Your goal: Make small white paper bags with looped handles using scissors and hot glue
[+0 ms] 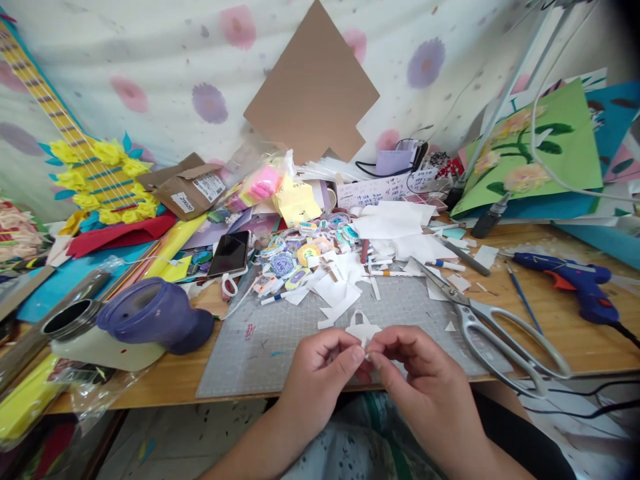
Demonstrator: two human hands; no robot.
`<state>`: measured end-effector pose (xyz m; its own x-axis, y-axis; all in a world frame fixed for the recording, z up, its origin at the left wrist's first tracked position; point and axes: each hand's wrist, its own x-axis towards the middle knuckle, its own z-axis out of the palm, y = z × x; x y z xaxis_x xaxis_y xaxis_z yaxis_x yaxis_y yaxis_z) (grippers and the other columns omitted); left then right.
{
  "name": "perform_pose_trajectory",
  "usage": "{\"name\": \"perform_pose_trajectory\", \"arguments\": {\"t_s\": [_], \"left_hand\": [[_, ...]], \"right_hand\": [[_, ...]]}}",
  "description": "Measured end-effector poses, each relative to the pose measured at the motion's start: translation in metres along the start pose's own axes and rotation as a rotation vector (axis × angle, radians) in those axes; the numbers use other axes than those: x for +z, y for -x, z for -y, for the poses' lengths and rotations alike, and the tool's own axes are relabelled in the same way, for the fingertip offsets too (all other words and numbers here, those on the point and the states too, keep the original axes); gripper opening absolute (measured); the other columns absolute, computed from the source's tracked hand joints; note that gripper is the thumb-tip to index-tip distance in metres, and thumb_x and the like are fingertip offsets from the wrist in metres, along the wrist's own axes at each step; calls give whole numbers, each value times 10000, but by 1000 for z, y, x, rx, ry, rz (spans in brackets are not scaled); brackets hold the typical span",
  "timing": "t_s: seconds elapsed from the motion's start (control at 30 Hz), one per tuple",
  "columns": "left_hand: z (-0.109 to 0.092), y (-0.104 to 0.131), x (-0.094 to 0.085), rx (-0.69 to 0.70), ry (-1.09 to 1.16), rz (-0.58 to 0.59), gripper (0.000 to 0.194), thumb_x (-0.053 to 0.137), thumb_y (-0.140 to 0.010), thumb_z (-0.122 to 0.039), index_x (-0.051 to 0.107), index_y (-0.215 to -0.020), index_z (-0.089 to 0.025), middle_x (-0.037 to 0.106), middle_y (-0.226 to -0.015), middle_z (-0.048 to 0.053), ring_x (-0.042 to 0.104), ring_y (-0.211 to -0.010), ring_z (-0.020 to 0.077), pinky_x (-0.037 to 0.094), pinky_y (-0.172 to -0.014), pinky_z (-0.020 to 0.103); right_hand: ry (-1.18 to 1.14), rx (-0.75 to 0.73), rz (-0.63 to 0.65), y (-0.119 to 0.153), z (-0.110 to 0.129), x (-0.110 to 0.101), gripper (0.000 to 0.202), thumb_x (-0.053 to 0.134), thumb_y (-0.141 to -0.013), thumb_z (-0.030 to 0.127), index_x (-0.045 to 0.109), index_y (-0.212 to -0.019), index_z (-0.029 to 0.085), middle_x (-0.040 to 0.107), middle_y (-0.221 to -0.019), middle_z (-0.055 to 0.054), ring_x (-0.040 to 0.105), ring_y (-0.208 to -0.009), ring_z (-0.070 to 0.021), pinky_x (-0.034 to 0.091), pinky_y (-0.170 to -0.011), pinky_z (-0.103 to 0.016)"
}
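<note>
Close together over the front of the grey cutting mat (pixel 250 360), my left hand (pixel 327 367) and my right hand (pixel 417 373) pinch a small white paper cutout (pixel 361 327) between thumbs and fingers. Its upper part, with a loop-shaped opening, shows above my fingertips; the lower part is hidden by them. White paper scraps (pixel 337 293) and a heap of small coloured paper cutouts (pixel 295 257) lie just beyond. Large silver scissors (pixel 493 327) rest with blades open to the right of my right hand, their handles reaching past the mat's edge.
A blue glue gun (pixel 570 277) lies at the right. On the left are an uncapped white bottle (pixel 100 347), a purple cup-like container (pixel 155 310) and a phone (pixel 229 253). A cardboard box (pixel 187 190) and a brown board (pixel 315 87) are at the back.
</note>
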<state>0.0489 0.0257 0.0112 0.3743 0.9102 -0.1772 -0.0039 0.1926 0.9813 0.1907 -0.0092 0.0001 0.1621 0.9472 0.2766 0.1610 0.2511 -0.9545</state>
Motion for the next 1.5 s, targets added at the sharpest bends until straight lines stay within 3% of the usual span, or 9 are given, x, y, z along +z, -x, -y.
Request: {"name": "perform_pose_trajectory", "arguments": {"t_s": [0.2,0.57,0.67,0.8,0.97,1.13,1.27,1.37,1.5], "left_hand": [[-1,0,3,-100,103,-13,154,613,-755,-241,627,-628,-156,638,-590,-9,604,-599,149,496,-620,253],[0,0,-5,-44,-199,-38,185,532,-799,-311,587,-699,-165,617,-631,-8,577,-612,142,451,-600,236],[-1,-4,-27,-15,-389,-45,176,501,-805,-298,583,-709,-176,619,-619,-14,587,-568,142,447,-576,239],[-4,-17,-71,-22,-936,-65,199,469,-809,-271,621,-712,-189,665,-627,-6,575,-519,141,391,-521,235],[-13,-24,-95,17,-1135,-145,172,489,-800,-245,648,-745,-207,658,-660,13,567,-617,182,332,-571,271],[-12,-18,-64,236,-1251,-330,210,425,-871,-254,624,-905,-197,669,-853,56,594,-769,206,399,-692,316],[-2,-15,-20,386,-1275,-53,291,606,-789,-371,601,-1034,-213,639,-1043,69,544,-970,268,414,-842,400],[3,-18,-1,331,-1314,-52,325,646,-764,-384,608,-1029,-199,627,-1066,79,521,-988,295,411,-856,458],[6,-20,2,331,-1292,-79,277,700,-722,-319,606,-953,-199,617,-1032,69,514,-966,287,413,-836,455]], "right_hand": [[93,-89,26,1,-4,-2,106,567,-823,157,568,-841,262,619,-728,41,619,-652,-99,514,-587,-167],[170,-84,67,-1,-13,5,180,579,-793,133,564,-910,269,624,-774,35,608,-702,-115,504,-664,-237],[-1,81,0,-5,-17,5,106,608,-782,182,583,-862,246,633,-749,29,619,-686,-108,509,-647,-209],[-211,252,-124,-12,-28,-5,148,709,-724,231,608,-832,223,625,-726,24,590,-660,-101,485,-594,-179],[-280,306,-246,-14,-45,-23,224,764,-694,273,629,-868,229,626,-738,26,583,-678,-104,470,-625,-186],[-249,310,-298,-15,-47,-35,246,782,-669,292,640,-859,227,626,-747,23,580,-691,-113,463,-644,-207],[-253,305,-286,-16,-49,-35,240,790,-654,271,645,-838,220,630,-732,18,572,-686,-120,463,-637,-217],[-274,287,-288,-18,-52,-36,230,773,-675,266,632,-852,221,617,-734,21,566,-683,-117,468,-640,-223],[-295,264,-282,-22,-45,-51,185,721,-724,274,608,-865,233,595,-752,36,567,-648,-104,481,-629,-229]]}}
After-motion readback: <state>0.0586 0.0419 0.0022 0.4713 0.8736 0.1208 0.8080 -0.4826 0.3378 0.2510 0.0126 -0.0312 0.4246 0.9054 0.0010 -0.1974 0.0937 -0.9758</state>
